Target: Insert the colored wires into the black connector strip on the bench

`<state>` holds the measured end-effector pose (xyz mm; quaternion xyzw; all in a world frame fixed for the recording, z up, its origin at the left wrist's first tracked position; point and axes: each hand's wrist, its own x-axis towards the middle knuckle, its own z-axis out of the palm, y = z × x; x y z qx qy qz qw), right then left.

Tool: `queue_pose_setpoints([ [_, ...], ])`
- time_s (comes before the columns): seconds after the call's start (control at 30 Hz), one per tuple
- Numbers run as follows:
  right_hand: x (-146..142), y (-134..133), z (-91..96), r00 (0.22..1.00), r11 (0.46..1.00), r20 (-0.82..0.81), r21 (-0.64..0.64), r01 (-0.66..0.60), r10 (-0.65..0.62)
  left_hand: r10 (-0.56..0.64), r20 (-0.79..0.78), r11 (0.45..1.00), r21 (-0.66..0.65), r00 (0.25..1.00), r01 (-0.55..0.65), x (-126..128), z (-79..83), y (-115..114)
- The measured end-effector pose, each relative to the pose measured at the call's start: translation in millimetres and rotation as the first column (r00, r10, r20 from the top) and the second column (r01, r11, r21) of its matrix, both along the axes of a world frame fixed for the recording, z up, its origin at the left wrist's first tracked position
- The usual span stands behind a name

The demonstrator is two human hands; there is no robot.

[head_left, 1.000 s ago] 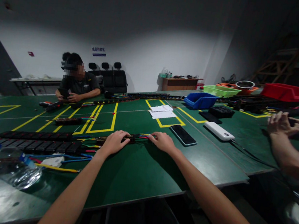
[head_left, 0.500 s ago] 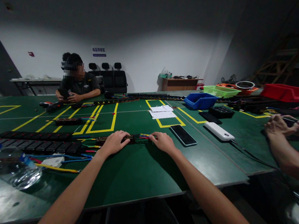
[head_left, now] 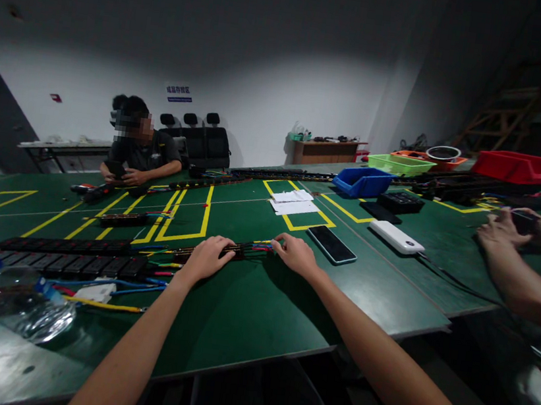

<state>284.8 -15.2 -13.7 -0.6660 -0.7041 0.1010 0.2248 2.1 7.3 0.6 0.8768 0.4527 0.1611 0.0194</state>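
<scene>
A black wire harness [head_left: 246,249] is laid across the green desk [head_left: 246,312], near a phone [head_left: 331,244]. It is clasped by the left hand [head_left: 207,257] and pinched at its coloured end by the right hand [head_left: 295,255].

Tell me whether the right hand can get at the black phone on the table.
Probably yes: the phone lies flat just beside the right hand, bare green table between them, nothing on top of it.
</scene>
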Motion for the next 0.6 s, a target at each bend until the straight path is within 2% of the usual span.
queue_pose_setpoints([
  [0.2,0.7,-0.6,-0.2,0.997,0.995,0.054,-0.083,-0.055,0.06,-0.009,0.007,1.0,0.007,1.0,0.009,-0.1,0.1,-0.2],
  [0.47,-1.7,-1.7,2.8,0.998,0.999,-0.045,0.031,0.034,-0.033,-0.01,0.014,1.0,0.013,1.0,0.01,-0.4,-1.2,0.9],
  [0.6,-1.6,-0.5,1.8,0.997,0.998,-0.062,0.05,0.04,-0.037,-0.01,-0.003,1.0,0.026,1.0,0.01,-0.6,-2.2,1.8],
])
